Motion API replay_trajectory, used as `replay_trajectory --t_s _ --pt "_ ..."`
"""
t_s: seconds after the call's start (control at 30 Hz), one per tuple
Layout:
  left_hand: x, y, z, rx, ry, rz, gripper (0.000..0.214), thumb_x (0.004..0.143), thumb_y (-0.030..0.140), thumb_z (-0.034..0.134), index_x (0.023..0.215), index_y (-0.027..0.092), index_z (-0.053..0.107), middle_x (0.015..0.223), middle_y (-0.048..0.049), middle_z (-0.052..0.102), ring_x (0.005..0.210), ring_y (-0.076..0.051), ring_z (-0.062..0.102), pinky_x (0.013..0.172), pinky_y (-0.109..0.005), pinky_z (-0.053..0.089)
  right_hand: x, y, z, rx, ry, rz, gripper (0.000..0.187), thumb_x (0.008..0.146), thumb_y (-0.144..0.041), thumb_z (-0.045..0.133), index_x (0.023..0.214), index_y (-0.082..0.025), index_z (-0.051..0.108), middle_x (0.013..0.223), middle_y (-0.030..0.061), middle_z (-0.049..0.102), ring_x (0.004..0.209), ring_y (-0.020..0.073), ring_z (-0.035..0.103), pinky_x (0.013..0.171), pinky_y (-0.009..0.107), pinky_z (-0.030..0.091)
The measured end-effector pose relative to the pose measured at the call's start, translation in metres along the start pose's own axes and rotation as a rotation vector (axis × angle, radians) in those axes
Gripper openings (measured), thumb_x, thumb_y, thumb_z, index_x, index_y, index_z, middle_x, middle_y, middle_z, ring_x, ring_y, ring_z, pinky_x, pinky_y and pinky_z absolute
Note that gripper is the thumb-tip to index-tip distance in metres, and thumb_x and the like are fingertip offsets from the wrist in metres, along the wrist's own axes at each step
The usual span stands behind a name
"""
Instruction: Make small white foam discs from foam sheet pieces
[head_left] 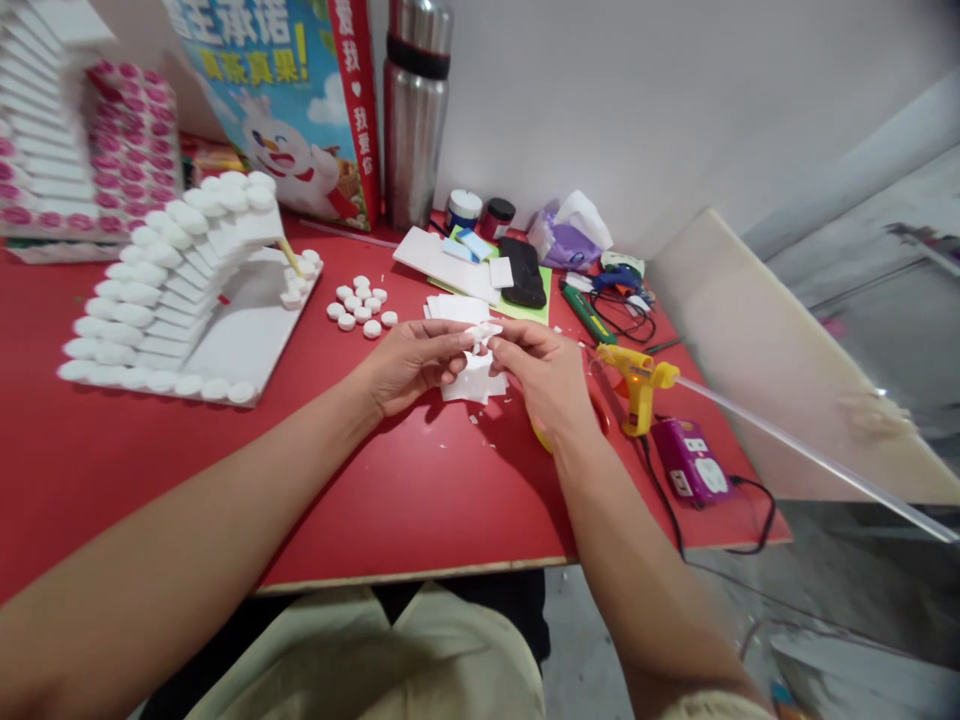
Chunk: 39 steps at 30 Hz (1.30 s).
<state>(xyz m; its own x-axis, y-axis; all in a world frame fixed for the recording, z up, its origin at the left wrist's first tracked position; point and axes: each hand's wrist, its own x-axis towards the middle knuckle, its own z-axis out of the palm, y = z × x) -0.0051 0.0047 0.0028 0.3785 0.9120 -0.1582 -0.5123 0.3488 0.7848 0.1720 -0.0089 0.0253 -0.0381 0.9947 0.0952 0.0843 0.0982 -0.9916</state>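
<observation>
Between the fingertips of both hands is a small white piece (484, 332), its exact kind too small to make out. My left hand (420, 362) pinches its left side, and my right hand (541, 368) pinches the right. Beneath them lie several white paper or foam-board pieces (474, 382) with tiny scraps around. To the left of my left hand, a loose group of round white discs (361, 304) rests on the red table (420, 480). Partly covered by my right wrist is a red and yellow tool handle (598, 412).
Left stands a white stair model (180, 290) edged with discs; a pink-dotted one (135, 150) is behind it. A yellow glue gun (637, 385) with a long clear stick and a purple power box (690, 465) with cables sit right. At the back are a steel flask (415, 130) and jars (463, 210).
</observation>
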Motion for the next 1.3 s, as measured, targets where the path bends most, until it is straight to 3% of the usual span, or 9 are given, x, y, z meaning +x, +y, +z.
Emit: replay_trajectory --t_s 0.3,0.57,0.7,1.0,1.3 --pt "0.0 -0.003 0.0 0.048 0.005 0.016 0.033 0.066 0.03 0.097 0.086 0.01 0.081 0.068 -0.0029 0.068 0.054 -0.006 0.054 0.048 -0.016 0.042 0.0 0.012 0.001 -0.016 0.047 -0.079 0.018 0.079 -0.034 0.079 0.092 -0.021 0.08 0.067 -0.0026 0.067 0.062 0.0116 0.057 0.062 0.027 0.052" --pt "0.001 -0.002 0.001 -0.007 0.002 0.023 0.032 0.064 0.026 0.098 0.086 0.008 0.082 0.068 -0.0028 0.068 0.054 -0.005 0.053 0.047 -0.016 0.041 0.0 0.017 0.001 0.013 0.05 -0.115 0.022 0.08 -0.027 0.077 0.1 -0.023 0.084 0.077 -0.0022 0.073 0.059 0.0096 0.056 0.059 0.027 0.051" --pt "0.001 -0.002 0.002 -0.055 0.024 0.018 0.035 0.06 0.022 0.099 0.085 0.007 0.082 0.065 -0.0025 0.068 0.054 -0.005 0.054 0.046 -0.015 0.04 -0.001 0.018 0.001 -0.047 0.062 -0.144 0.013 0.084 -0.029 0.076 0.09 -0.023 0.085 0.075 -0.0015 0.071 0.059 0.0097 0.056 0.06 0.027 0.05" --pt "0.002 -0.002 0.005 -0.082 0.046 -0.009 0.033 0.058 0.019 0.099 0.081 0.006 0.08 0.061 -0.0022 0.066 0.052 -0.005 0.054 0.045 -0.015 0.04 0.0 0.024 0.001 -0.172 0.096 -0.26 0.013 0.089 -0.028 0.073 0.085 -0.025 0.085 0.079 -0.0007 0.071 0.06 0.0108 0.056 0.059 0.028 0.048" --pt "0.001 -0.001 0.004 -0.055 0.072 -0.053 0.025 0.065 0.014 0.095 0.083 0.006 0.08 0.062 -0.0022 0.066 0.052 -0.005 0.053 0.046 -0.014 0.041 -0.004 0.02 0.003 -0.321 0.133 -0.35 0.015 0.092 -0.026 0.07 0.092 -0.024 0.085 0.086 0.0014 0.077 0.08 0.0179 0.069 0.079 0.034 0.056"
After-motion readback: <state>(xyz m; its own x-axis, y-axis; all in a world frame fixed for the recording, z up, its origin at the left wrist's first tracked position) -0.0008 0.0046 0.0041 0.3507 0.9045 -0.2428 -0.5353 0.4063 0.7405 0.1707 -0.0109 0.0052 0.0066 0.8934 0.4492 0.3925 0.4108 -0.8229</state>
